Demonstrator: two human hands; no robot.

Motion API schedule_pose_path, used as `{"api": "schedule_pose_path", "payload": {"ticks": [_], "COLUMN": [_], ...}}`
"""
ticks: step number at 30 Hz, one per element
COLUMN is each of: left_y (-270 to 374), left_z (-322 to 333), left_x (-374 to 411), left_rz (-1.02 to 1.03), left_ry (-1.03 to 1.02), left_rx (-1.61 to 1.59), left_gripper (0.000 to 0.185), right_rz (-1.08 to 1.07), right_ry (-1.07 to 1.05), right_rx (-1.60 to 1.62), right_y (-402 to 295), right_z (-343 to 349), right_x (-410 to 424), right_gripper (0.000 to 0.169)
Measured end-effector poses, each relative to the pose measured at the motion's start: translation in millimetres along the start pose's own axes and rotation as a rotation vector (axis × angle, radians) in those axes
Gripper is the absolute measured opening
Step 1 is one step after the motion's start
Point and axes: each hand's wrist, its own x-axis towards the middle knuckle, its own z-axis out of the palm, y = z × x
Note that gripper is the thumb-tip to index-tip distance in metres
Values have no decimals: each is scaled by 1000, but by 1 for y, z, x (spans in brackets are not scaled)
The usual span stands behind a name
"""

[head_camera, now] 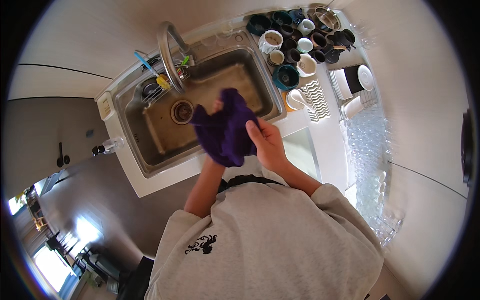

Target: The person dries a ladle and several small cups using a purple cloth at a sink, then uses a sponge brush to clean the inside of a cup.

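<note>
A dark purple cloth [227, 129] is bunched up between my hands, over the near edge of a stainless steel sink [240, 75]. My right hand [268, 142] grips its right side with the thumb on top. Most of my left hand [217, 106] is covered by the cloth; only a bit of the fingers shows at the cloth's upper left, slightly blurred. Below and left of the cloth, the left forearm comes up from under it. The sink basin holds no standing water that I can see, and its drain [182, 112] lies left of the cloth.
A curved faucet [170, 56] arches over the sink beside a wire rack with a yellow-headed brush [163, 81]. Many cups and bowls [285, 77] crowd the counter at the right. Beyond them are a plate rack [369, 98] and many clear glasses [367, 146]. A clear bottle [112, 145] stands left.
</note>
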Motion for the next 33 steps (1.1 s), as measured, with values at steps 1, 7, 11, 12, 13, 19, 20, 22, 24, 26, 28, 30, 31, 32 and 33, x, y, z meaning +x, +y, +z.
{"api": "schedule_pose_path", "payload": {"ticks": [1,7,11,12,13,19,20,22,24,26,28,30,31,32,33], "left_y": [-11,-70,-68,-62,-55,-27,-23,-15,-8,-12,-22,-29,-31,-33,-37], "left_z": [-24,16,4,20,32,-41,-44,-18,-12,18,57,19,3,-13,-22], "left_x": [-12,-20,-26,-21,-18,-22,-21,-8,8,30,52,53,56,59,62], "left_rz": [-27,-106,-96,-63,-72,-236,-138,62,62,33,-93,-355,-383,-401,-290], "left_ry": [30,208,29,128,142,58,13,-77,-108,-94,59,387,479,572,541], "left_rx": [-14,-274,-170,353,497,693,890,1282,1522,1728,1866,1896,1787,1680,1501], "left_gripper": [61,51,48,48,49,54,53,51,54,57,56,50,47,45,45], "right_rz": [-52,-187,-74,-42,-10,108,125,106,39,107,191,285,286,285,286], "right_ry": [67,190,159,164,164,-15,-40,-63,-69,-116,-169,-225,-265,-304,-345], "right_rx": [13,73,151,153,162,80,32,-23,-53,66,149,191,159,132,107], "right_y": [1,-7,-15,-17,-19,-36,-37,-40,-44,-52,-60,-67,-68,-65,-62], "right_z": [4,13,23,26,29,15,9,-2,-11,-23,-35,-50,-58,-68,-78], "right_x": [1,8,-10,-16,-21,-31,-30,-28,-26,-18,-10,-3,1,3,7], "right_gripper": [25,41,73,77,81,87,86,85,84,86,89,91,92,93,94]}}
